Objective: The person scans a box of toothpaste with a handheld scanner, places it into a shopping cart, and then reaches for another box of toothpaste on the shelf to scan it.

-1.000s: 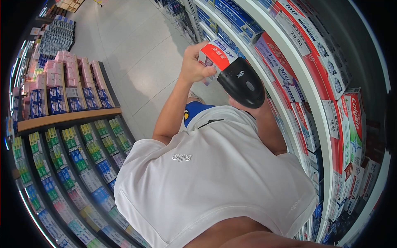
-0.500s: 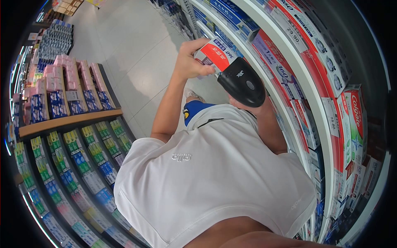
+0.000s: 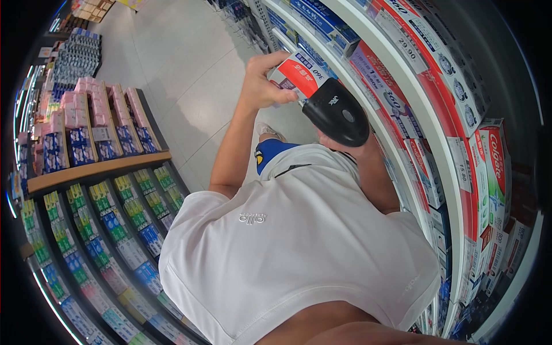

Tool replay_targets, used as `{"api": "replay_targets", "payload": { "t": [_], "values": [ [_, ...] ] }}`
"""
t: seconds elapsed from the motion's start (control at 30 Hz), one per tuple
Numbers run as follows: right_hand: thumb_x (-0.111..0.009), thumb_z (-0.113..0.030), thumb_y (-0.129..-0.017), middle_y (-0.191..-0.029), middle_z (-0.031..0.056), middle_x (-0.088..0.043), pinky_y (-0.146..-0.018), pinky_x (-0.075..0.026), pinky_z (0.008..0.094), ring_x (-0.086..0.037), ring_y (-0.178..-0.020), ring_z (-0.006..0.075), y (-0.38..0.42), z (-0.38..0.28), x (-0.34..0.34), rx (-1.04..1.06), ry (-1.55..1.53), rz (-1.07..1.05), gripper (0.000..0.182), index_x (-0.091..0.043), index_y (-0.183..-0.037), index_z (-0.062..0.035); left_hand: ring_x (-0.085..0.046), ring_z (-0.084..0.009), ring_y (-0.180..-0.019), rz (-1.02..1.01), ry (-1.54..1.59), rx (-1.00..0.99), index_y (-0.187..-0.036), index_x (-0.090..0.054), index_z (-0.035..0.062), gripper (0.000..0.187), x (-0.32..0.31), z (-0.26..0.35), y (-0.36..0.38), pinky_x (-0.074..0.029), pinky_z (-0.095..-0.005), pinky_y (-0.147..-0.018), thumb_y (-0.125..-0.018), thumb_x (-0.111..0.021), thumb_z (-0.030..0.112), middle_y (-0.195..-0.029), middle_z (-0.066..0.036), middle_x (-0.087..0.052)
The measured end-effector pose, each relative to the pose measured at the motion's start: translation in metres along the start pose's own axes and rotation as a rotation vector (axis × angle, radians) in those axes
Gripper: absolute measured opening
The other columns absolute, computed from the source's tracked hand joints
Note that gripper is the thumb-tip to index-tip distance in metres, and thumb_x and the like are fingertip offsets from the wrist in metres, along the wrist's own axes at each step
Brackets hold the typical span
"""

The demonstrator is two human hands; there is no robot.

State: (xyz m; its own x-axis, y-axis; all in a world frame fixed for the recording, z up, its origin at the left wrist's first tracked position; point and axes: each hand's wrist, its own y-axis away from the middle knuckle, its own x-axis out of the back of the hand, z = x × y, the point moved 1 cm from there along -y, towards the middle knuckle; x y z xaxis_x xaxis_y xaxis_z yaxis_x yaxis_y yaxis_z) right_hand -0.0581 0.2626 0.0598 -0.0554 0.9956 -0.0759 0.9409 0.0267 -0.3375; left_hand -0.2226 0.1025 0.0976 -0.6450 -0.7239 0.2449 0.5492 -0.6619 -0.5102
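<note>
Your left hand's (image 3: 261, 83) fingers are gripping the red-and-white box (image 3: 306, 73) by its left side; your right hand (image 3: 361, 153) is holding the black handheld device (image 3: 339, 118), its long axis pointing boxward.

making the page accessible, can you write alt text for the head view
A person's left hand holds a red and white box marked 360, and their right hand a black handheld scanner, seen from above past a white shirt. Shelves of boxed goods, some marked Colgate, line the right side.
</note>
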Motion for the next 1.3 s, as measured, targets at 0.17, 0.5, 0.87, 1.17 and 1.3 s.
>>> {"api": "replay_targets", "payload": {
  "t": [0.17, 0.5, 0.87, 1.17, 1.3],
  "values": [
    [-0.08, -0.005, -0.067, -0.092, 0.006, -0.065, -0.075, -0.048, 0.0272, -0.06, -0.082, 0.0123, -0.007, 0.01, 0.006, -0.78, -0.788, 0.251, 0.046, -0.059, -0.108, -0.0013, -0.06, -0.0093, -0.072, 0.072, 0.127, 0.057, -0.092, -0.066, -0.0024, 0.06, -0.008, -0.011, 0.005, -0.048, -0.024, -0.066, -0.058, -0.086, 0.043, -0.079, -0.004, -0.067],
    [-0.08, -0.006, -0.067, -0.092, 0.006, -0.064, -0.073, -0.048, 0.0271, -0.06, -0.081, 0.0124, -0.007, -0.006, 0.003, 0.176, 0.355, 0.006, 0.045, -0.059, -0.107, -0.0019, -0.058, -0.0078, -0.074, 0.107, 0.254, 0.107, -0.092, -0.065, -0.0025, 0.065, -0.01, -0.017, 0.005, -0.045, -0.0221, -0.064, -0.063, -0.082, 0.054, -0.082, -0.002, -0.065],
    [-0.081, -0.008, -0.068, -0.096, 0.006, -0.063, -0.075, -0.047, 0.0266, -0.059, -0.084, 0.0123, -0.006, -0.01, -0.002, -0.044, 0.011, 0.064, 0.049, -0.058, -0.11, -0.0016, -0.057, -0.0075, -0.072, 0.059, 0.224, 0.11, -0.093, -0.064, -0.0024, 0.068, -0.011, -0.018, 0.006, -0.045, -0.0213, -0.062, -0.062, -0.081, 0.056, -0.08, -0.002, -0.064],
    [-0.081, -0.008, -0.068, -0.096, 0.0067, -0.064, -0.075, -0.048, 0.0271, -0.06, -0.084, 0.0132, -0.007, -0.012, -0.002, -0.057, 0.0, 0.013, 0.049, -0.058, -0.11, -0.0012, -0.058, -0.0079, -0.073, 0.07, 0.242, 0.128, -0.094, -0.064, -0.003, 0.07, -0.012, -0.017, 0.007, -0.045, -0.0217, -0.062, -0.06, -0.082, 0.056, -0.081, -0.003, -0.065],
    [-0.08, -0.008, -0.068, -0.094, 0.007, -0.064, -0.075, -0.048, 0.0276, -0.06, -0.083, 0.0135, -0.007, -0.012, -0.005, -0.071, -0.063, 0.052, 0.046, -0.059, -0.109, -0.0012, -0.058, -0.0078, -0.072, 0.062, 0.238, 0.123, -0.094, -0.065, -0.003, 0.067, -0.011, -0.017, 0.007, -0.046, -0.0221, -0.062, -0.06, -0.083, 0.052, -0.081, -0.003, -0.065]
  ]
}}
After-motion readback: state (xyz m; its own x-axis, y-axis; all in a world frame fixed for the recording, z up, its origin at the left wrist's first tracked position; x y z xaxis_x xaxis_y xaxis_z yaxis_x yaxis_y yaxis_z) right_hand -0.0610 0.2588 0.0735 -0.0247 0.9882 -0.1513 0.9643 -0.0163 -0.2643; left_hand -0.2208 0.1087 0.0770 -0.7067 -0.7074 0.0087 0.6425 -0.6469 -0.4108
